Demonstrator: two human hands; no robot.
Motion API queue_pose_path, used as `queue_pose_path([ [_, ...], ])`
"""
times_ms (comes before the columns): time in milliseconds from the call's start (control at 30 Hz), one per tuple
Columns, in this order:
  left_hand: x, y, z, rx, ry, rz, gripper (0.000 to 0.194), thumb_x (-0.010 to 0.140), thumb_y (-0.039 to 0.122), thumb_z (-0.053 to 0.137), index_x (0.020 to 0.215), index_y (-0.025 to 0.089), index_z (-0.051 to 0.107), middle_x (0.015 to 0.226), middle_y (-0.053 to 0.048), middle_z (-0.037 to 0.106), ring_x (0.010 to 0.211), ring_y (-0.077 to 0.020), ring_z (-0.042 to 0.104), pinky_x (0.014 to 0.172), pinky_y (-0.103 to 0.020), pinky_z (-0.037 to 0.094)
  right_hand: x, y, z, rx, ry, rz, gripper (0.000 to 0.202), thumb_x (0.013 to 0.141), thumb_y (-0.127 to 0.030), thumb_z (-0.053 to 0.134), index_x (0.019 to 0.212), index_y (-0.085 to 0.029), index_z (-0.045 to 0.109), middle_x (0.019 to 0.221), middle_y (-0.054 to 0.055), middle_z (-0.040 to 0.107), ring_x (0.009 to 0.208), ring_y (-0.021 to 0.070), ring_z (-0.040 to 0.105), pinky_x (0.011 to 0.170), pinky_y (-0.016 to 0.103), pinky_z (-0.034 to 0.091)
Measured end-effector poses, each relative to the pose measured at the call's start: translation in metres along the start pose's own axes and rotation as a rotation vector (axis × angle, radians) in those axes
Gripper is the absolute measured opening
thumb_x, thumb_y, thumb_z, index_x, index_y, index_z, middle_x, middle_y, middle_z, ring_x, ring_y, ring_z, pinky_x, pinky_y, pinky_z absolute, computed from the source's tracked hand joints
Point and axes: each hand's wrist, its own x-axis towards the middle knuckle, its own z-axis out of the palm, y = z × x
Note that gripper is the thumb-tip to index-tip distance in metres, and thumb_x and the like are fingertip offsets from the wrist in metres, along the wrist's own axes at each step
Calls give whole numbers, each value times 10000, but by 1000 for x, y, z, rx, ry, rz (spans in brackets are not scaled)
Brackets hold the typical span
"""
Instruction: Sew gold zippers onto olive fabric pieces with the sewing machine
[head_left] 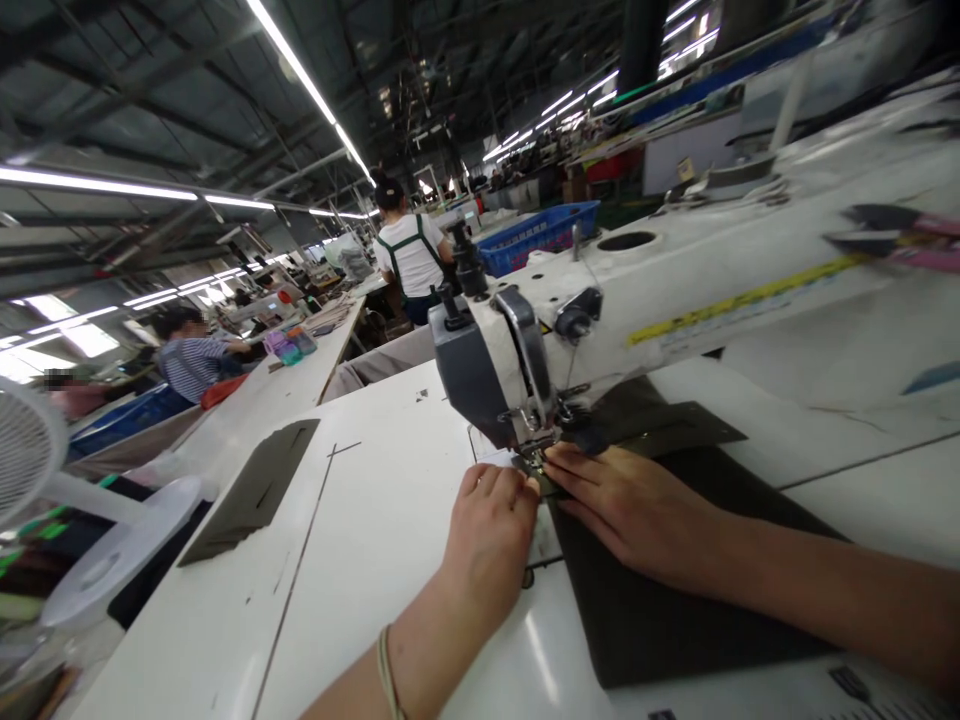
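A dark olive fabric panel [675, 620] lies under the needle end of a white sewing machine [517, 370], spreading to the right and toward me. My right hand [637, 510] rests flat on it, fingers stretched out, with the tips beside the presser foot [534, 455]. Left of the foot, my left hand [491, 530] is closed, its curled fingers at the fabric's edge; the thumb is mostly hidden. Behind my right hand, another dark fabric part [690, 428] shows beneath the machine arm. A separate dark fabric piece [259, 490] lies on the table to the left.
A white fan [112, 540] stands at the left edge. Snips with pink handles [900, 238] lie on the machine arm above a yellow measuring tape [742, 300]. A blue basket [536, 235] sits behind the machine. Two co-workers [411, 250] are seen further back.
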Motion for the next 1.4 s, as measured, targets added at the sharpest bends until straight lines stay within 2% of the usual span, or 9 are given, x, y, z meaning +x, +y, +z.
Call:
queue_pose_path([
  [300, 3, 5, 3, 34, 16, -9, 131, 912, 112, 474, 863, 130, 594, 831, -82, 597, 810, -225, 573, 768, -389, 497, -1, 12, -1, 25, -72, -60, 260, 855, -137, 472, 1063, -103, 625, 1056, 126, 676, 925, 226, 636, 844, 382, 513],
  [600, 8, -5, 8, 32, 78, 38, 166, 908, 105, 474, 797, 132, 595, 765, -74, 590, 737, -207, 562, 731, -367, 504, 6, 13, 1, 98, -88, -20, 270, 866, -122, 445, 1096, -126, 585, 1043, 106, 673, 936, 222, 627, 829, 378, 509],
  [900, 8, -8, 10, -7, 52, 32, 129, 890, 93, 489, 859, 124, 610, 809, -84, 619, 801, -209, 594, 795, -381, 502, 7, 13, 3, 58, -87, -20, 257, 887, -149, 429, 1088, -117, 585, 1012, 114, 672, 879, 224, 631, 802, 377, 500],
  [1133, 7, -11, 11, -36, 21, 10, 120, 867, 78, 503, 847, 126, 611, 832, -79, 634, 829, -210, 606, 817, -375, 500, 7, 14, 7, 87, -125, 5, 286, 884, -147, 444, 1146, -118, 555, 1046, 112, 652, 926, 237, 610, 839, 398, 485],
  [1400, 6, -11, 16, -47, 88, 14, 137, 845, 46, 492, 828, 121, 605, 839, -82, 638, 822, -208, 607, 783, -368, 500, 7, 15, 7, 120, -119, 27, 281, 857, -126, 448, 1110, -134, 572, 1022, 116, 655, 919, 230, 611, 835, 389, 497],
])
